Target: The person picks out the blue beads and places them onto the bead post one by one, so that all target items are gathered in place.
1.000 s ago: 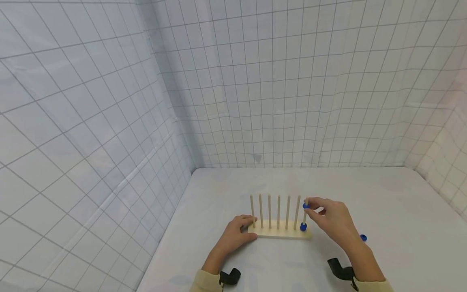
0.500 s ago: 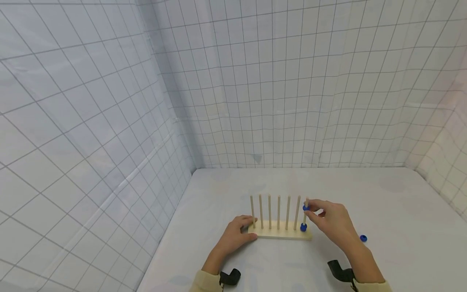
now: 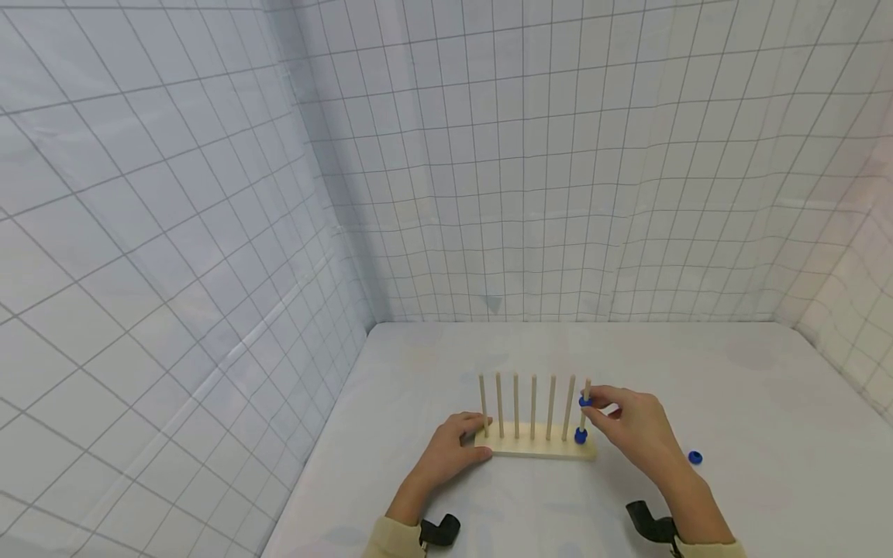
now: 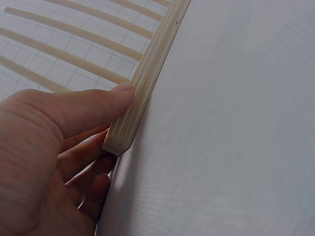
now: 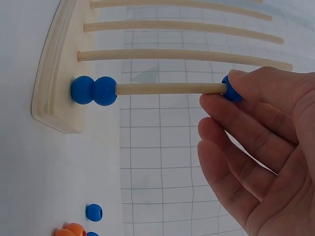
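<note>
Now, lower right of frame, my right hand [image 3: 640, 428] pinches a blue bead [image 3: 585, 402] round a peg [image 5: 170, 88]; lower centre, my left hand [image 3: 448, 449] grips the wooden base [image 3: 533, 446].

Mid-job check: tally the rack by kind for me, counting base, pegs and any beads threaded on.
Wooden base: 1
Pegs: 7
Blue beads: 3, all on the end peg; two at its foot, one pinched by the right hand
Total: 11

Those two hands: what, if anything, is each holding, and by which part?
The right hand pinches a round blue bead by its sides; the left hand grips a pale wooden pegboard by its left end.
</note>
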`<state>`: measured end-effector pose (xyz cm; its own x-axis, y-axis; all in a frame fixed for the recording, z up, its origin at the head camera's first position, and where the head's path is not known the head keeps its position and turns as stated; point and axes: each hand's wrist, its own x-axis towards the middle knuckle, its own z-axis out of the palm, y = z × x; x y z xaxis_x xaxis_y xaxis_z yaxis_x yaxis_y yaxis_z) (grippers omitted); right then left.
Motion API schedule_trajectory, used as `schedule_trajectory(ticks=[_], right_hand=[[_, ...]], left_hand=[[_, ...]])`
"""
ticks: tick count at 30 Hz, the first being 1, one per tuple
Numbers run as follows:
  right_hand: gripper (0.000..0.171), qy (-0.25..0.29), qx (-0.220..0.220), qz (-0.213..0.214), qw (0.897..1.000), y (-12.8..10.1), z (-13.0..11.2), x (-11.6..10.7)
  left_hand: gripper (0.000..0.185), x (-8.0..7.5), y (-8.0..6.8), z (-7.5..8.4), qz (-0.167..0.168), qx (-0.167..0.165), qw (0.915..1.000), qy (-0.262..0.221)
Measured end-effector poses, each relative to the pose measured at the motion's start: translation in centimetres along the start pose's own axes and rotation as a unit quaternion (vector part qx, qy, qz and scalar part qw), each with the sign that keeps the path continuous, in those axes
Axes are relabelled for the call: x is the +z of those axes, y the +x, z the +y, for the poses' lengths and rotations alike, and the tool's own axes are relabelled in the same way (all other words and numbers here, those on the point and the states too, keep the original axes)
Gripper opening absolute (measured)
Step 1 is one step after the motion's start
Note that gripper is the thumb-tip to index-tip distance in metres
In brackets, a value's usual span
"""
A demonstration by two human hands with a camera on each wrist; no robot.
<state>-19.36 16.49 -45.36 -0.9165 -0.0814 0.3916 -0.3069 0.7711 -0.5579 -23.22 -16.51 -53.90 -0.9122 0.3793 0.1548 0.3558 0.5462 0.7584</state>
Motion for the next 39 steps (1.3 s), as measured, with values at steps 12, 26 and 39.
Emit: schedule_trajectory(ticks=[12,26,39], right_hand=[[0.023,0.002,0.002,-0.003,1.0,-0.2,0.2,0.3],[0.023,0.013,0.004,-0.007,1.0,-0.4,0.8,0.8],[0.023,0.021,0.023,-0.028,0.999,-0.6,0.9,1.1]], left_hand=[[0.052,-0.1,0.0,0.1,-0.001,0.002,1.0,0.003],[0.052,-0.3,-0.2,0.3,-0.001,0.004,1.0,0.003],[0.053,-0.2,-0.2,0.5,0.0,0.004,0.9999,0.009]])
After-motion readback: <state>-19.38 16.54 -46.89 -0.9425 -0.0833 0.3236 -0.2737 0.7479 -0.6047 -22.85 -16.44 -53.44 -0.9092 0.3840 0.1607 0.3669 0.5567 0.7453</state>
